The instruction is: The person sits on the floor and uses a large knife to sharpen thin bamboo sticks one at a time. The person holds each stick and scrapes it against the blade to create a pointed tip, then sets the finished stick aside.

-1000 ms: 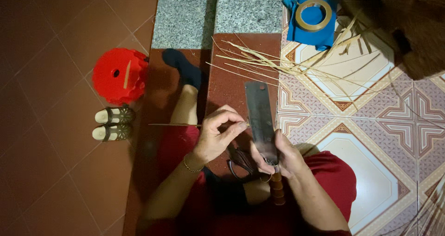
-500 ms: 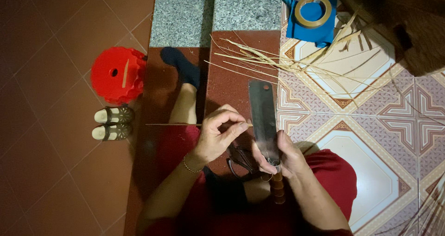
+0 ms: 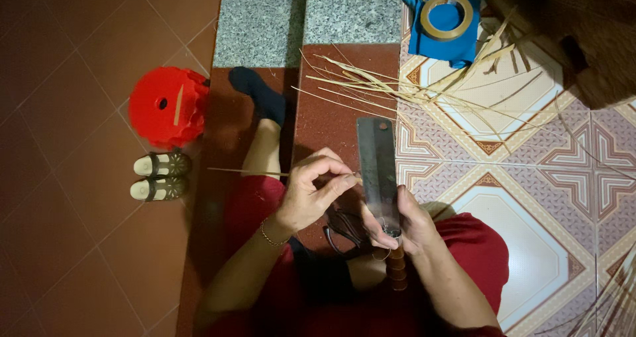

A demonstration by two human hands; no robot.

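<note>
My right hand (image 3: 403,223) grips the wooden handle of a broad cleaver (image 3: 377,170), whose dark blade points away from me. My left hand (image 3: 311,192) pinches a thin bamboo sliver (image 3: 248,172) that runs out to the left, its near end meeting the blade's left edge. Both hands are over my lap in red trousers, and my leg in a dark sock (image 3: 260,96) stretches forward.
A heap of loose bamboo strips (image 3: 424,89) lies ahead on the patterned tiles. A tape roll (image 3: 448,16) rests on a blue cloth (image 3: 430,42) beyond it. A red plastic stool (image 3: 164,107) and a pair of sandals (image 3: 158,176) stand at my left. Dark scissors (image 3: 344,228) lie by my lap.
The hands keep their grip; my left hand and the sliver have shifted only slightly against the blade. The view has tilted a little.
</note>
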